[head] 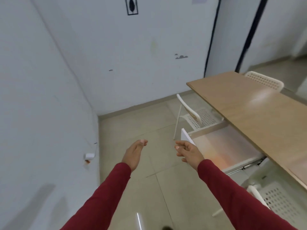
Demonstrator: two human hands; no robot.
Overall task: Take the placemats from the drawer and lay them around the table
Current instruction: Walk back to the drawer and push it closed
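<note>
A white drawer (186, 134) stands pulled out from under the wooden table (259, 117) at the right. Inside it lies a pale, translucent sheet-like surface with an orange tint near the front (222, 146); I cannot tell whether this is the placemats. My right hand (187, 151) hovers just in front of the drawer's front panel, fingers spread and relaxed, holding nothing. My left hand (135, 151) hangs over the floor to the left of it, fingers straight, empty. Both arms wear red sleeves.
A white perforated chair (197, 118) stands beyond the drawer, another (264, 79) at the table's far side, and a third (279, 201) at the near right. White walls close in at left and behind. A small white box (88, 156) sits on the left wall.
</note>
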